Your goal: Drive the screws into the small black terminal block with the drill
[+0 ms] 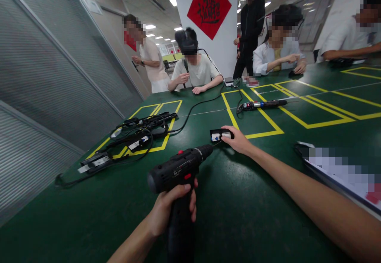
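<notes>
My left hand [172, 206] is wrapped round the grip of a black cordless drill [178, 167], which points away from me toward the upper right. The drill's tip reaches a small black block with a white and blue part [218, 135] lying on the green table [238, 207]. My right hand [238, 138] stretches forward and pinches that block at its right end, holding it down on the table.
A tangle of black tools and cables [133, 136] lies at the left inside yellow taped boxes. Another long tool [262, 104] lies farther back. A flat paper or board [342, 171] sits at my right. Several people sit or stand along the far edge.
</notes>
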Available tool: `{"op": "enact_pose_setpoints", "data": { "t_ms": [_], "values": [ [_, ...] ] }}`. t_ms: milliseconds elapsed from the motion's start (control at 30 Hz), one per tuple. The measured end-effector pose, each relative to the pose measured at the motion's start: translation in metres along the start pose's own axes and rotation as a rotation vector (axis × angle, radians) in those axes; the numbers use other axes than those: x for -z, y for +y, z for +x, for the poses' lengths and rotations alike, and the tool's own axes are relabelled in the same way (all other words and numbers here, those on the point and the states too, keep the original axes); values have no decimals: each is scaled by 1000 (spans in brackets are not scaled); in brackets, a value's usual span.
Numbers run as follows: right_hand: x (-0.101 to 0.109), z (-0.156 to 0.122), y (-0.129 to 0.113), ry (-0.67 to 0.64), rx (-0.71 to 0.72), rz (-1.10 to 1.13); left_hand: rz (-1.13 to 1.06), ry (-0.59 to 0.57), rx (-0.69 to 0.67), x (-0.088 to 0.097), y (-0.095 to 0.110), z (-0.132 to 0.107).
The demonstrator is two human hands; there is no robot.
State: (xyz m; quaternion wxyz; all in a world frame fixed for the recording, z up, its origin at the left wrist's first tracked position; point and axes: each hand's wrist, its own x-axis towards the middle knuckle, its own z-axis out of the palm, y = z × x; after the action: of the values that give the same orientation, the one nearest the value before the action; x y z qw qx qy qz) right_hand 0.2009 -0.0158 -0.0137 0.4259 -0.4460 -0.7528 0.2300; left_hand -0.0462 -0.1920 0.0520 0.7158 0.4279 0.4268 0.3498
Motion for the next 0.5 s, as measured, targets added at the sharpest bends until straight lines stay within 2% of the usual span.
{"op": "enact_pose_setpoints", "data": {
  "t_ms": [500],
  "values": [
    [0, 1, 1, 5, 22, 6, -7, 36, -14, -4, 0, 1]
  ]
}}
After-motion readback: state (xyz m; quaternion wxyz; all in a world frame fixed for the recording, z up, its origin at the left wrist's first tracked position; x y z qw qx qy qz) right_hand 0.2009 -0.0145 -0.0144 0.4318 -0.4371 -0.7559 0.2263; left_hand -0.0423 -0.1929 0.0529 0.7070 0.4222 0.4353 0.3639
